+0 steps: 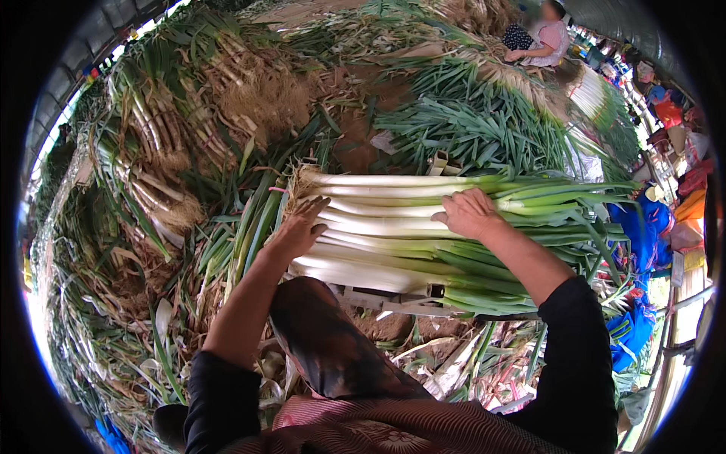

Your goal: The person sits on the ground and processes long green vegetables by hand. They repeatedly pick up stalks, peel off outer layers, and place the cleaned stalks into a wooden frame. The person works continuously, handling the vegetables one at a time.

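A row of long green onions (368,218) lies side by side before me, white shanks to the left and green leaves to the right. The row rests on a low metal frame (374,297). My left hand (300,227) lies at the root ends, fingers extended and thumb apart, touching the roots and nearest shanks. Where white turns to green, my right hand (469,213) is curled over the upper stalks, thumb and fingers around a stalk. Its palm side is hidden. Fibrous roots (300,180) show beyond my left fingertips.
Untrimmed onion bundles (161,125) with soil-covered roots are heaped at left. Beyond the frame lies a pile of green leaves (476,122). A seated person (539,42) is at upper right, near a cleaned onion bundle (592,93). Blue plastic sheeting (644,227) hangs at right.
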A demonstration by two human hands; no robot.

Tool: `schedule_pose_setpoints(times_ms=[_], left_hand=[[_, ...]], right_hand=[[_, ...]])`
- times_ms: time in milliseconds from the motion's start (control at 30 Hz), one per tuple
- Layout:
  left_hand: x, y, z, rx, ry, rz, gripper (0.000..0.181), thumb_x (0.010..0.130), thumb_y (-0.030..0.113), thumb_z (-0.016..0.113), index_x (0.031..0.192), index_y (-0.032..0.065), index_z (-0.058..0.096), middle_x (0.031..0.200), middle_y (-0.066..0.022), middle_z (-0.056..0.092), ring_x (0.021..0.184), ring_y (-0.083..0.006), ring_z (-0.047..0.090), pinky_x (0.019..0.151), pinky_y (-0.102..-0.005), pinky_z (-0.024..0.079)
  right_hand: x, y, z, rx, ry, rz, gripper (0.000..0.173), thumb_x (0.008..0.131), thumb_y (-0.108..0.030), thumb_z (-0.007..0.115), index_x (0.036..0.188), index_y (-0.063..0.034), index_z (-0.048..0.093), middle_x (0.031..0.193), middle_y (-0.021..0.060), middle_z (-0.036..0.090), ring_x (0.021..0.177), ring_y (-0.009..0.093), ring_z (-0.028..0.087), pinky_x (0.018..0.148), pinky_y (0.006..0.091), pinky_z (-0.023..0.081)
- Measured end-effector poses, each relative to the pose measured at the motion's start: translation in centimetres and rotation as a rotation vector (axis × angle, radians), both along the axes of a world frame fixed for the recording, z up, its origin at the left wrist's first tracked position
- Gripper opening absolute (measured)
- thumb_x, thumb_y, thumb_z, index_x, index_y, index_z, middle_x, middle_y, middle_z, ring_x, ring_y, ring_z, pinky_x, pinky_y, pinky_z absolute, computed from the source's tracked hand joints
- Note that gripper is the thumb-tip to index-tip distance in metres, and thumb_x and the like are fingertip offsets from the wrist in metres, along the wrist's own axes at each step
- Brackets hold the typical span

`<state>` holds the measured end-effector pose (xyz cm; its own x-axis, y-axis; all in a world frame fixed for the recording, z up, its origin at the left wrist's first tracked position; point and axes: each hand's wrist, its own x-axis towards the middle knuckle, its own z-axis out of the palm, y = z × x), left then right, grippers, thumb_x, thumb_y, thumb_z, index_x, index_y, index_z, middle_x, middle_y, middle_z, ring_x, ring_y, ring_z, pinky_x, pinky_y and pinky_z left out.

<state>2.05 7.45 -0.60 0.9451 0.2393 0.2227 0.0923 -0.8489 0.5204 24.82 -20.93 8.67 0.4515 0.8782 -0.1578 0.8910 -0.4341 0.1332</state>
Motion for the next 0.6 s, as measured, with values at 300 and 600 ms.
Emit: schedule_pose_setpoints(times_ms=[300, 600], left_hand=[[3.4, -0.3, -5.2, 0.158, 0.007, 0.108, 0.045, 0.081, 0.016, 0.066, 0.124, 0.0131, 0.056, 0.127, -0.0107, 0.053, 0.119, -0.0321, 0.048, 0.099, -0.0416, 0.042], [2.7, -1.1, -5.6, 0.120, -0.041, 0.096, 0.038, 0.087, 0.008, 0.054, 0.125, 0.0101, 0.057, 0.135, -0.0112, 0.050, 0.127, -0.0329, 0.044, 0.101, -0.0407, 0.042]], right_hand=[[0.4, -0.1, -0.3, -0.070, 0.048, -0.036, 0.049, 0.087, -0.048, 0.054, 0.090, -0.0009, 0.067, 0.087, 0.0210, 0.066, 0.083, 0.036, 0.064, 0.079, 0.0437, 0.049], [1.5, -1.1, -5.4, 0.476, -0.021, 0.107, 0.041, 0.072, -0.043, 0.071, 0.079, -0.0067, 0.054, 0.069, 0.0085, 0.060, 0.067, 0.030, 0.060, 0.057, 0.0434, 0.047]])
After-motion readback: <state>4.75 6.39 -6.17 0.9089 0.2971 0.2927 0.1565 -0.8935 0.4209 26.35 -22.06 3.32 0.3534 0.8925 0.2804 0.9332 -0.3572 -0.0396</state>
